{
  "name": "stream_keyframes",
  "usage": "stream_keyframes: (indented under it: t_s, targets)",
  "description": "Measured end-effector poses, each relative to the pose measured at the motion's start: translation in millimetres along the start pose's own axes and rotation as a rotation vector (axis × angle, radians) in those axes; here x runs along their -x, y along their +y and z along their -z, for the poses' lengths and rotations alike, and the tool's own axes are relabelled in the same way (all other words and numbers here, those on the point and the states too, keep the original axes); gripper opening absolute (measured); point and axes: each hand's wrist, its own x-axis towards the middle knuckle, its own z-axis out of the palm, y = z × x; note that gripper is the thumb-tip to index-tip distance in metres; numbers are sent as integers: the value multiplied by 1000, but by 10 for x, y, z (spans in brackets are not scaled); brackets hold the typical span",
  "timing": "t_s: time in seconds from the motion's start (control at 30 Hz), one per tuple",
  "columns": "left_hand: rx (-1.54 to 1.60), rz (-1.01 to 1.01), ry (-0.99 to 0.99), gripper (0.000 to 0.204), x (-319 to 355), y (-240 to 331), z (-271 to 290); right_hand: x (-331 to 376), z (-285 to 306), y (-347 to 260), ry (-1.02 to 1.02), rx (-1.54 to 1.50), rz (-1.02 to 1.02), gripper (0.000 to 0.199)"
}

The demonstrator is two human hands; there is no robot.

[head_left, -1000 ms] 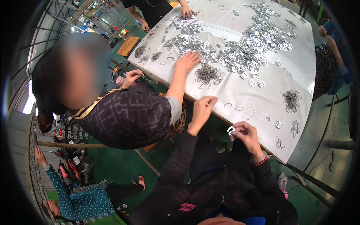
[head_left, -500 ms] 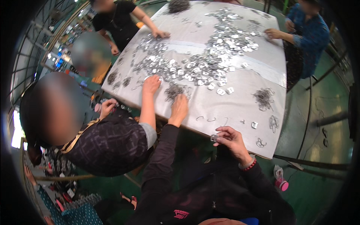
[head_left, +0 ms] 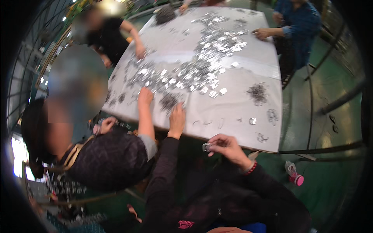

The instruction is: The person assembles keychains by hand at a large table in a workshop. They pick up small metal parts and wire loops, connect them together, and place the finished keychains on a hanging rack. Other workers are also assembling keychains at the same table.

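My right hand (head_left: 229,149) is closed in a pinch on a small silvery metal buckle (head_left: 206,147), held just off the table's near edge. A red beaded band circles that wrist. My left hand (head_left: 177,121) reaches over the table, fingers drawn together at the near right side of a pile of thin dark wire pieces (head_left: 169,101); blur hides what is between the fingertips. Between my hands and to the right lie a few loose bent wires (head_left: 221,123) and a single metal buckle (head_left: 252,121). A large heap of shiny metal buckles (head_left: 194,77) spreads across the middle of the table.
The pale-covered table (head_left: 233,106) holds another wire pile (head_left: 257,93) at right and a dark heap (head_left: 165,15) at the far end. A co-worker (head_left: 108,151) sits close at my left, one hand by the buckles. Other people work around it. A pink-lidded container (head_left: 298,180) is at lower right.
The whole view has shifted, with the table sliding left. My right hand has drawn back a little from the table edge with the buckle. My left hand stays by the wire pile, slightly nearer its right side.
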Motion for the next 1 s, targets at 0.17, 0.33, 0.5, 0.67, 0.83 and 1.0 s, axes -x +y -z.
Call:
stream_keyframes:
  t_s: [0.17, 0.33, 0.5, 0.67, 0.83, 1.0]
  targets:
    - [263, 188, 298, 12, -11, -125, 323, 72, 98, -16, 31, 67, -2, 10]
    - [65, 182, -11, 10, 12, -127, 349, 33, 79, 45, -40, 142, -93, 9]
    - [-14, 183, -56, 9, -3, 36, 52, 5, -15, -5, -10, 114, -72, 8]
    - [-61, 101, 47, 8, -43, 64, -59, 11, 21, -79, 100, 34, 15, 11]
    - [0, 210, -18, 10, -89, -216, 76, -72, 94, -87, 196, 0, 61, 10]
    - [-29, 209, -27, 13, -49, -326, 354, -124, 37, -73, 219, -14, 39, 13]
